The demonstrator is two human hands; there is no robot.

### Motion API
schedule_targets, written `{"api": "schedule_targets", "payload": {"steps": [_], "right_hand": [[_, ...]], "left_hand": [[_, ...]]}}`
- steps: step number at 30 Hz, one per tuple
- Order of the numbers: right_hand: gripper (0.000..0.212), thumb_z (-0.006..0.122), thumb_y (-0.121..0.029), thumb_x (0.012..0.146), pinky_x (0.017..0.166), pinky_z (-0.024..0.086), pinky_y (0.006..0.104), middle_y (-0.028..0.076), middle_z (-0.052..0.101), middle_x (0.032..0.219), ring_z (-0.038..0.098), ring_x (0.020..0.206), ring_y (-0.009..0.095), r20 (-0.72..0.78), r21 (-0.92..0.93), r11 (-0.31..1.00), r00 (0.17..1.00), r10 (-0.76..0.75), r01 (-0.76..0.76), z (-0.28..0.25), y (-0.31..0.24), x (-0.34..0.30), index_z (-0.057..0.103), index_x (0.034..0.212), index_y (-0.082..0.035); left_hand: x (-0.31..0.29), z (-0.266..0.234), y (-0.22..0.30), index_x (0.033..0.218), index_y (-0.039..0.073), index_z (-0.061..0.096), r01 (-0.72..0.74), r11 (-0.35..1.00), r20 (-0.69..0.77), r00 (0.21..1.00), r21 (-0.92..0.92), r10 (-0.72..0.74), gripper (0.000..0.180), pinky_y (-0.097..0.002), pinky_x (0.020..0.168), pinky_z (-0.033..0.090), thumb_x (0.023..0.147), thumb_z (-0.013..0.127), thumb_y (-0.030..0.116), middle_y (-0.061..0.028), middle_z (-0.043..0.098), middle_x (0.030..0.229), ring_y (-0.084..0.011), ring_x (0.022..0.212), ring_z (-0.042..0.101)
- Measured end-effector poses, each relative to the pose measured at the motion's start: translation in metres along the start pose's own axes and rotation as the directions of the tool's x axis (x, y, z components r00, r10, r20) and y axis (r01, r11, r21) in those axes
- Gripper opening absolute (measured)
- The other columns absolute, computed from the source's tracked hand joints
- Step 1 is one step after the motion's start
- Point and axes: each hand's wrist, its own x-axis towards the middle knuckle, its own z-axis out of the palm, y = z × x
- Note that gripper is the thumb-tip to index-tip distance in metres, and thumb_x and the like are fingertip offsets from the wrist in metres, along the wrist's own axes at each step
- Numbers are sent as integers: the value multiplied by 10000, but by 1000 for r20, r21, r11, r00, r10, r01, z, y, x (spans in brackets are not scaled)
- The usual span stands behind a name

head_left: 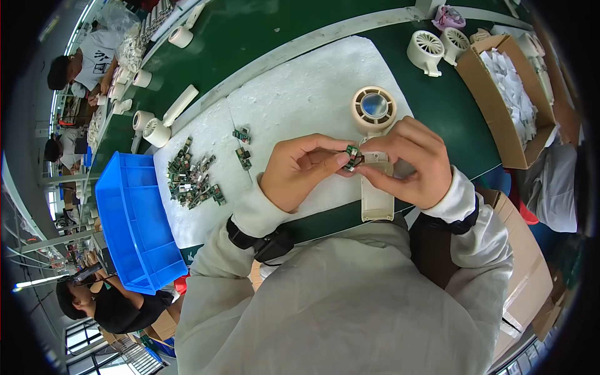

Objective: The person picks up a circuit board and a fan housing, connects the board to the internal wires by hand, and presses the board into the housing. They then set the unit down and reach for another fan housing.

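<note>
Between my hands, above the white foam sheet (300, 81), is a small green circuit board (352, 156). My left hand (297, 172) pinches its left side between thumb and fingers. On its right edge close the thumb and forefinger of my right hand (417, 164); a dark bit, perhaps wire, shows there. Just beyond lies a cream handheld-fan body (374, 111) with a round, shiny centre. Its open handle shell (377, 201) runs toward me, partly hidden by my right hand. Two loose circuit boards (243, 157) rest left of my left hand, near a heap of several more (189, 178).
A blue divided bin (134, 219) stands at the left. At the right are cream fan heads (427, 51) and a cardboard box (509, 94) of white pieces. More cream parts (156, 132) line the far-left bench. Other people (94, 59) sit at the left.
</note>
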Motion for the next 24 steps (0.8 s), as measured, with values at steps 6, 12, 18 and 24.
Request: {"api": "schedule_targets", "payload": {"steps": [6,12,18,24], "right_hand": [[237,865,-62,718,610,435,317,27,566,766,549,713,182,47,-33,993,992,-114,116,4,2,-6,779,937,-89],[194,840,-40,746,637,449,327,35,596,783,552,732,194,23,-22,1000,1000,6,-5,3,3,-6,775,926,-73],[163,834,-31,751,641,452,330,39,607,776,549,728,195,-5,-58,996,998,67,-67,4,-1,-5,765,896,-60],[129,817,-10,772,635,445,324,44,599,761,539,705,192,-18,37,995,995,97,-96,1,-4,-6,751,880,-35]], "left_hand": [[1,2,-2,1231,-72,628,-9,999,-39,999,40,11,241,-347,931,589,1008,616,18,-152,689,1170,-221,1050,698],[1,1,-4,1258,-72,607,-37,999,-30,999,28,38,261,-336,938,583,1009,606,8,-141,668,1195,-212,1068,691],[-3,9,0,1271,-37,649,-131,965,-53,988,227,146,283,-317,894,568,990,631,-4,-121,682,1123,-206,993,698],[-7,13,8,1232,-16,700,-253,787,20,956,562,293,283,-289,833,549,950,673,-30,-128,687,1048,-206,910,701]]}}
